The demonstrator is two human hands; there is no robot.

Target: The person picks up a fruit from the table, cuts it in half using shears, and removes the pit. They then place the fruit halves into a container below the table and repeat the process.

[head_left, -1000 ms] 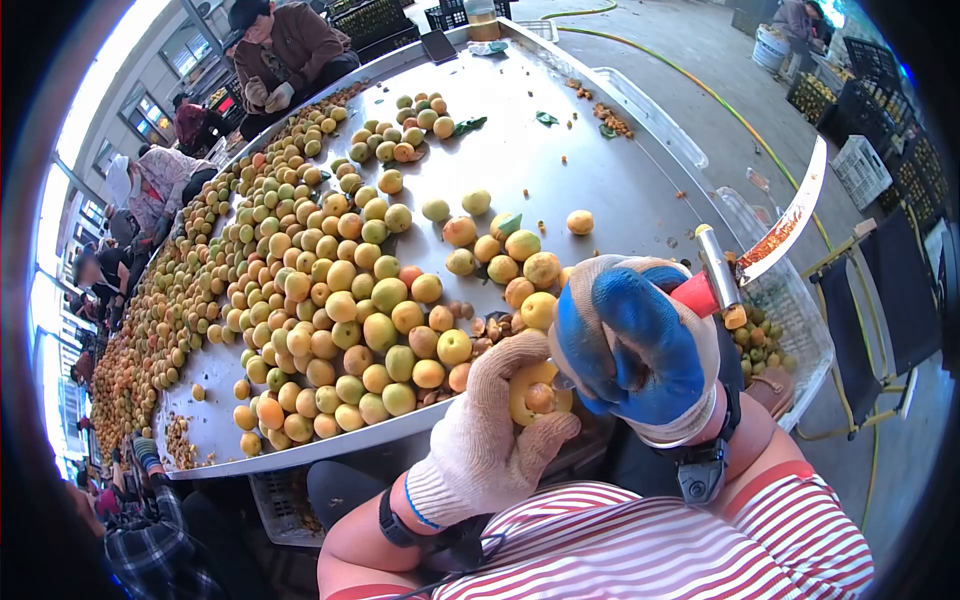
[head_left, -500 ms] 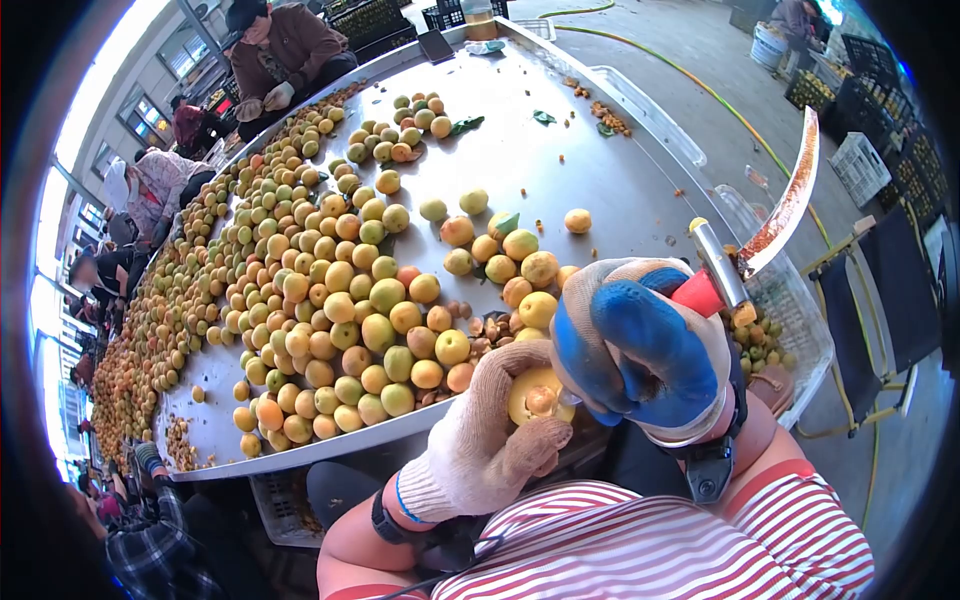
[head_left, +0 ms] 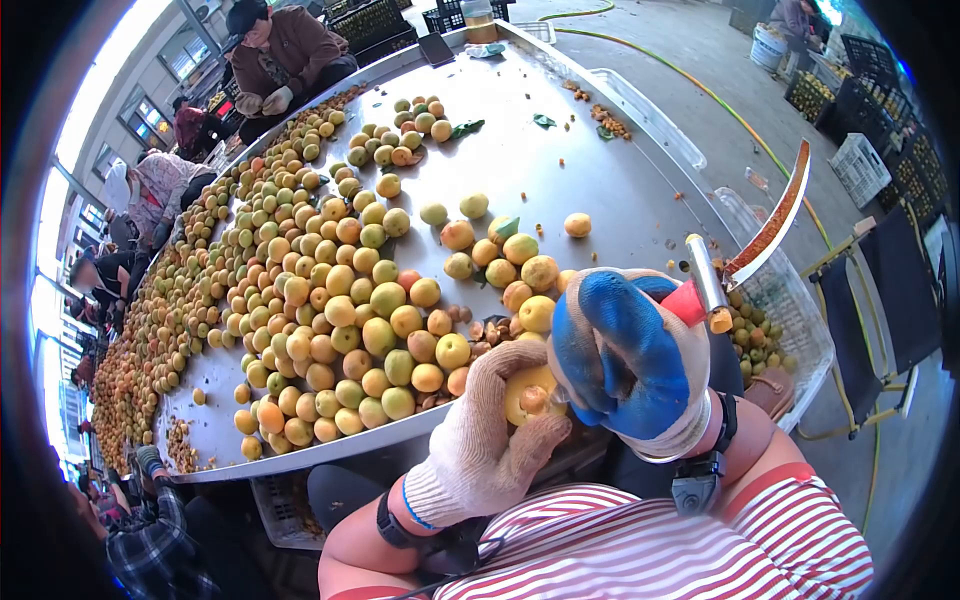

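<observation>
Near chest: left hand [head_left: 480, 430] cupped tight round opened apricot [head_left: 522, 385], pit up. right hand [head_left: 625, 350] touching it from right, clenched on knife [head_left: 765, 235]; blade axis up-right, away from fruit. Beyond: apricot pile [head_left: 340, 300] on bench [head_left: 560, 150].

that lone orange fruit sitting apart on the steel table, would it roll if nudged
Probably yes: the lone fruit looks round and sits on the smooth metal table with nothing beside it to stop it. The opened fruit in the left hand suggests soft flesh, so it may bruise.
</observation>
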